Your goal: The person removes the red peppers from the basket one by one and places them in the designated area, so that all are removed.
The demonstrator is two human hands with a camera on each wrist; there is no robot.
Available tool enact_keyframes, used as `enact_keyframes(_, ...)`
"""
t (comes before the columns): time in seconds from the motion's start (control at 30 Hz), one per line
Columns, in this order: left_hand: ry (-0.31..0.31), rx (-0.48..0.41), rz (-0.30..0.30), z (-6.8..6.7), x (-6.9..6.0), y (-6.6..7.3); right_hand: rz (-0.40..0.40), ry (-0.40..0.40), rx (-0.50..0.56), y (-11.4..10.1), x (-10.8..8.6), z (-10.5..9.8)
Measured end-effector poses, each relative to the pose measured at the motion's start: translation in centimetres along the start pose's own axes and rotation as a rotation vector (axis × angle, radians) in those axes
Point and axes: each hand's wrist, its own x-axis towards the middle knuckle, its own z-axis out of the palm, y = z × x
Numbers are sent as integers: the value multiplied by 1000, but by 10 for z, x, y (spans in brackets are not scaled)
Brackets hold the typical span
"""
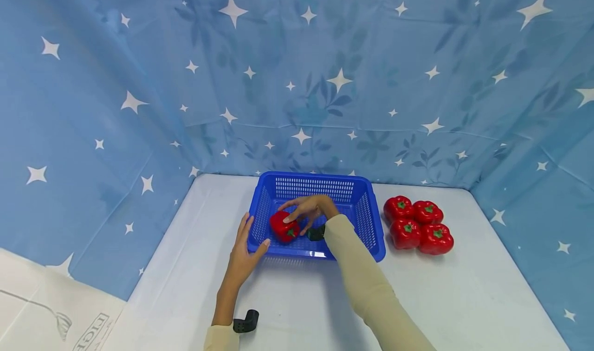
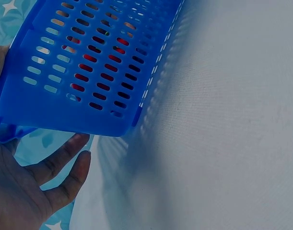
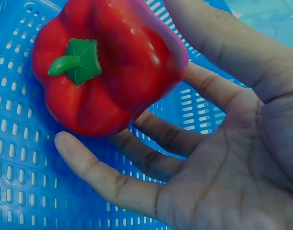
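Observation:
In the blue perforated basket my right hand holds a red bell pepper near the left end. The right wrist view shows its thumb and several fingers round the side of the pepper, while one finger stands apart. The green stem points away from the palm. At the basket's front left corner rests my left hand, thumb over the front rim and extended fingers along the left side. From the left wrist, two fingers of this hand show off the wall, with other fingertips hidden behind the basket.
Several red bell peppers stand grouped on the white table, right of the basket. A blue star-patterned curtain rises behind the table and at both sides. Black wrist cameras sit at the left wrist and right wrist.

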Motion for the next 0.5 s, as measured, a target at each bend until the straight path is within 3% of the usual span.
enact_keyframes(0.5,-5,-1,-13,0,1,0,28,34,-84,-8,3,9)
